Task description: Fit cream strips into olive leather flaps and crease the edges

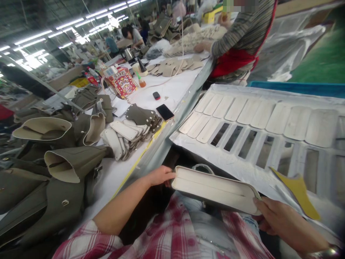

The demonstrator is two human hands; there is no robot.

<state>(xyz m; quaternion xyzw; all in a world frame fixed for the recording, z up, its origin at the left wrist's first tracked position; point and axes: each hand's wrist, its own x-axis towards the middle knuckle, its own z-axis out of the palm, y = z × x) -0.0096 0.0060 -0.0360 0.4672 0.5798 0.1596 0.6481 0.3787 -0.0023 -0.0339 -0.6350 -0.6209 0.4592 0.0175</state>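
A half-made handbag (212, 189) is held across my lap. Its long cream face with rounded ends points up at me, a dark side shows below, and a pale loop like a handle stands at its far edge. My left hand (161, 176) pinches the left end. At the right end, my right hand (275, 215) grips the corner with the thumb on top and the fingers partly hidden underneath. Beyond the bag stands a white rack (185, 145) with slots. Pale rounded strips (258, 113) cover its back row and a few front slots.
Olive-grey bag bodies (75, 162) pile up on the left of the white table. Nearby lie stacked pale strips (122, 131), dark strap pieces (141, 115), a phone (165, 112) and a red box (121, 82). A yellow sheet (296, 190) rests on the rack. A co-worker (239, 39) stands behind it.
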